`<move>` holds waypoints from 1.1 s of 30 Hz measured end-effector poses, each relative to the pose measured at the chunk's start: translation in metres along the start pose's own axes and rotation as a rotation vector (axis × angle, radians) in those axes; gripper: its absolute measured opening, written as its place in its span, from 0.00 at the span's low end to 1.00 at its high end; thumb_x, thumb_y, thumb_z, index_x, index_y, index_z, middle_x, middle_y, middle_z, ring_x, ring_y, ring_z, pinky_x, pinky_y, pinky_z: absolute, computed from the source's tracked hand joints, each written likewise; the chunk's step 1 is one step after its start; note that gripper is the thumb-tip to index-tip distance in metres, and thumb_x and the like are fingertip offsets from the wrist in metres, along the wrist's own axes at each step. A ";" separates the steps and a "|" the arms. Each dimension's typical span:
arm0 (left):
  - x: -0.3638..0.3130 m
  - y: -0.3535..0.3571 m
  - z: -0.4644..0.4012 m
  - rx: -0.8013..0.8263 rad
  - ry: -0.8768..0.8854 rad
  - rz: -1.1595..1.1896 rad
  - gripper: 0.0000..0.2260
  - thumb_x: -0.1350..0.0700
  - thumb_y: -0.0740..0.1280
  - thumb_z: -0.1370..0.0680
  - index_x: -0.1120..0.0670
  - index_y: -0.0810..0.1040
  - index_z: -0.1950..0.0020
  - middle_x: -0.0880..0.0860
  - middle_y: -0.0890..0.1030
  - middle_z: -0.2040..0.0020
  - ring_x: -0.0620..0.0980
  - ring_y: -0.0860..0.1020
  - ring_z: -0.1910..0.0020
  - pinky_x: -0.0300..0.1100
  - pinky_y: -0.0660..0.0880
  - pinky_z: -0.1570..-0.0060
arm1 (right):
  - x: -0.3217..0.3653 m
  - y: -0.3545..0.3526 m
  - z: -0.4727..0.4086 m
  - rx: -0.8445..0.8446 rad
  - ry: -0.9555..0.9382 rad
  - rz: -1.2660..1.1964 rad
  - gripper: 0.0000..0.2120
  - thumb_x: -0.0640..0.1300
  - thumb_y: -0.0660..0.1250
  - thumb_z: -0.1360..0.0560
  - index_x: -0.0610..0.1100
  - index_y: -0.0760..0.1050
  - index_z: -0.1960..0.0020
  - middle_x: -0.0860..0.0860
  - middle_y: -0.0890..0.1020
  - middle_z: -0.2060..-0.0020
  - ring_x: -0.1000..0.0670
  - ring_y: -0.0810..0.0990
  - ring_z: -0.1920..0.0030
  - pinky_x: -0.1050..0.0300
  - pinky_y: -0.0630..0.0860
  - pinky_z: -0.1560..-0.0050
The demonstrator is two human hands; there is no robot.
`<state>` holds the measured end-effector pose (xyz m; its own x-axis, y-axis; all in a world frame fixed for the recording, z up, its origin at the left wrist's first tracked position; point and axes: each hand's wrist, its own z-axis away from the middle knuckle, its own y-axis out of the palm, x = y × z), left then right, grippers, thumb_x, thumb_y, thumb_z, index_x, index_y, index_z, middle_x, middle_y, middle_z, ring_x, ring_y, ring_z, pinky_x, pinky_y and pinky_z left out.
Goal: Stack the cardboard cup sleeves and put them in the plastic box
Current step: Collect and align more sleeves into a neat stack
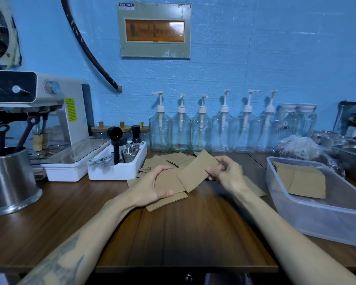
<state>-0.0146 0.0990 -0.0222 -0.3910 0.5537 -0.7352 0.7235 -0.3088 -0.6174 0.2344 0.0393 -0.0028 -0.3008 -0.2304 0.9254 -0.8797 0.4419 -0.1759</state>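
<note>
Bare desk (183, 233) toward 6 o'clock, passable. Plastic box (317, 214) blocks 3 o'clock; white tray (119, 171) and steel pot (10, 182) crowd 9–10; pump bottles (201, 128) wall 12.

Six pump bottles (213, 128) standing along the wall mid-frame, three wood-lidded jars (122, 130) sitting left of them, two hands (152, 187) showing centre, one plastic box (317, 210) lying at right.

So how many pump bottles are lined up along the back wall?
6, in one row against the blue wall: first, second, third, fourth, fifth, sixth. The lidded jars to their right have no pumps and might hide more.
</note>
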 end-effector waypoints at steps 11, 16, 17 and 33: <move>-0.007 0.004 0.000 -0.051 0.051 -0.022 0.19 0.56 0.71 0.22 0.44 0.70 0.34 0.41 0.76 0.42 0.35 0.75 0.45 0.23 0.70 0.52 | -0.011 0.015 0.010 0.188 -0.164 0.602 0.18 0.55 0.72 0.27 0.54 0.77 0.38 0.56 0.80 0.48 0.54 0.79 0.47 0.55 0.76 0.44; -0.004 0.002 -0.003 -0.100 0.110 -0.023 0.17 0.58 0.70 0.22 0.41 0.73 0.38 0.37 0.76 0.42 0.31 0.74 0.43 0.26 0.70 0.48 | -0.009 0.016 0.014 0.409 -0.314 0.452 0.27 0.45 0.68 0.22 0.62 0.65 0.27 0.57 0.75 0.35 0.55 0.75 0.39 0.55 0.73 0.36; -0.002 0.002 -0.004 -0.101 0.115 -0.018 0.17 0.57 0.70 0.22 0.41 0.73 0.38 0.37 0.77 0.42 0.32 0.74 0.43 0.27 0.70 0.47 | -0.010 0.017 0.014 0.414 -0.307 0.452 0.24 0.45 0.68 0.22 0.63 0.68 0.30 0.57 0.77 0.36 0.54 0.77 0.41 0.54 0.75 0.37; -0.006 0.003 -0.002 -0.097 0.121 0.019 0.16 0.59 0.69 0.21 0.40 0.73 0.40 0.40 0.77 0.42 0.32 0.75 0.44 0.27 0.70 0.48 | -0.012 0.008 0.008 0.336 -0.263 0.366 0.19 0.48 0.71 0.24 0.61 0.75 0.35 0.50 0.80 0.57 0.55 0.78 0.55 0.62 0.75 0.49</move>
<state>-0.0083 0.0963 -0.0189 -0.3099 0.6395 -0.7036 0.7839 -0.2469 -0.5697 0.2275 0.0387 -0.0179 -0.6522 -0.3413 0.6768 -0.7568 0.2428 -0.6069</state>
